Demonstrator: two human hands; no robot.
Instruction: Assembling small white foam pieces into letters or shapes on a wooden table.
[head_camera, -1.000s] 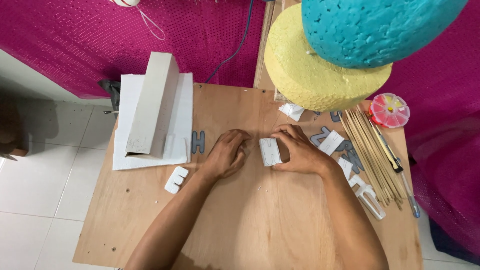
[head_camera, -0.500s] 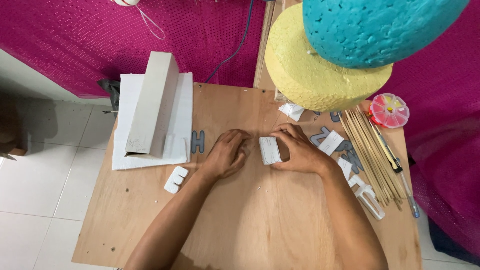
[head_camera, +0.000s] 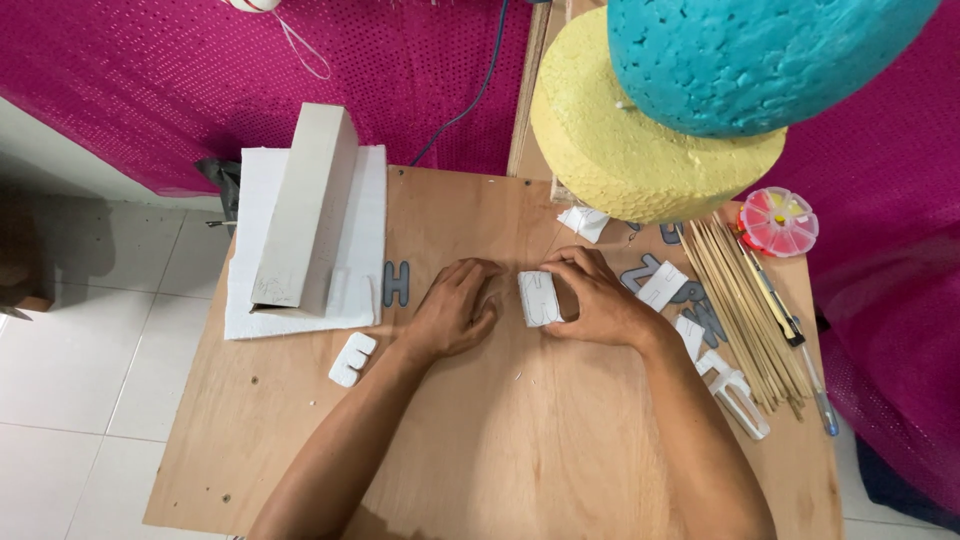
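On the wooden board (head_camera: 520, 450), the right hand (head_camera: 595, 300) pinches a small white foam block (head_camera: 538, 298) between thumb and curled fingers, holding it against the board near its middle. The left hand (head_camera: 455, 308) rests just left of the block, fingers curled loosely and fingertips close to it; whether they touch it cannot be told. Left of the block lie a grey letter (head_camera: 397, 283) and, nearer the person, a white foam letter (head_camera: 351, 358). Farther left a tall cardboard box (head_camera: 305, 210) stands on a white foam sheet (head_camera: 365, 200). Right of the block lie more white and grey letter pieces (head_camera: 662, 285), then a bundle of wooden sticks (head_camera: 745, 310) and a craft knife (head_camera: 775, 300). Beyond the sticks sits a round pink case (head_camera: 780, 220). A yellow foam disc (head_camera: 640, 150) and a teal foam disc (head_camera: 760, 60) hang over the board's far edge.
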